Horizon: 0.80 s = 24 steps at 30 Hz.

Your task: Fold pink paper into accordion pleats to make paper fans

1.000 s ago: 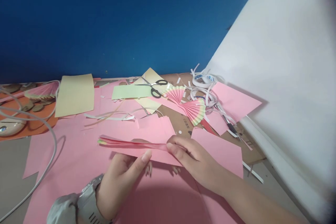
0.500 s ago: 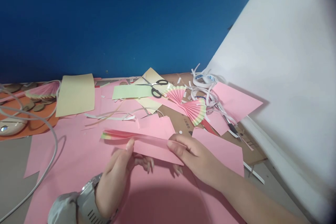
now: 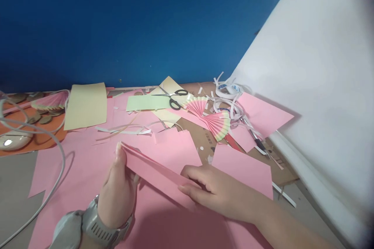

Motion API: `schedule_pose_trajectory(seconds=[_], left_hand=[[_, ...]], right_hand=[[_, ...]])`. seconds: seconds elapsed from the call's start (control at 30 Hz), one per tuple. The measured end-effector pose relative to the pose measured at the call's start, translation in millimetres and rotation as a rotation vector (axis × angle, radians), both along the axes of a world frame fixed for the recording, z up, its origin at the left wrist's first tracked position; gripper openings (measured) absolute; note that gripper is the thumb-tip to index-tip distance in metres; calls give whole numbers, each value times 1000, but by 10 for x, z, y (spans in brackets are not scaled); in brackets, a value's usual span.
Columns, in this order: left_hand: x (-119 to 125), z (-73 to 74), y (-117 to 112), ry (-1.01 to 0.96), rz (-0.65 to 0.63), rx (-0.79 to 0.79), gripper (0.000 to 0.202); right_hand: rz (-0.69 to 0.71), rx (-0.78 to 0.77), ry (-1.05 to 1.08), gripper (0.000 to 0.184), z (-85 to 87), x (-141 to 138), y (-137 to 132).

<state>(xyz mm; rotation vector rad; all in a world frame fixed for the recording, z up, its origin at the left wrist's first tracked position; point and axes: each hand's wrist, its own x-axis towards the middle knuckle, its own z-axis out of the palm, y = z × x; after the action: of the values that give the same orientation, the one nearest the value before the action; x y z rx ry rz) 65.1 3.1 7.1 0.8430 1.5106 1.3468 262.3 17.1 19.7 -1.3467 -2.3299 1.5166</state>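
A folded pink paper strip (image 3: 154, 173) slants between my hands, its left end higher than its right. My left hand (image 3: 118, 186), with a grey watch on the wrist, pinches the upper left end, thumb on top. My right hand (image 3: 210, 186) grips the lower right end between thumb and fingers. Some fingertips are hidden behind the paper. Beneath lies a large pink sheet (image 3: 78, 179). Beyond my hands, a pleated pink paper bow (image 3: 214, 122) with yellow-green edges rests near black-handled scissors (image 3: 175, 104).
A yellow sheet (image 3: 86, 105) and a green strip (image 3: 146, 102) lie at the back. White paper strips (image 3: 230, 105) and a pen (image 3: 260, 144) are on the right. On the left are a computer mouse (image 3: 14, 141), a white cable (image 3: 60, 175) and coins (image 3: 43, 120) on orange paper. A blue wall (image 3: 146, 27) rises behind.
The folded paper has tilted, its right end lower and nearer. My left hand has shifted left to its end; my right hand has moved slightly down. The yellow-green end no longer shows.
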Motion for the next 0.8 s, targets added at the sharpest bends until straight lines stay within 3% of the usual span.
schedule_pose_trajectory(seconds=[0.13,0.3,0.4,0.5,0.8], left_hand=[[-8,85,49,112,124,-26,17],[-27,-74,5,34,-199,-23,19],[-11,-182,-76,-7,-388,-23,31],[20,-205,-126,8,-503,-6,35],[26,-171,-170,-44,-439,-40,41]], right_hand=[[22,-39,-6,26,-14,37,-8],[54,-128,128,30,-51,35,2],[31,-118,243,33,-42,-4,2],[20,-133,256,32,-25,-32,-7],[26,-206,264,28,-58,-41,-27]])
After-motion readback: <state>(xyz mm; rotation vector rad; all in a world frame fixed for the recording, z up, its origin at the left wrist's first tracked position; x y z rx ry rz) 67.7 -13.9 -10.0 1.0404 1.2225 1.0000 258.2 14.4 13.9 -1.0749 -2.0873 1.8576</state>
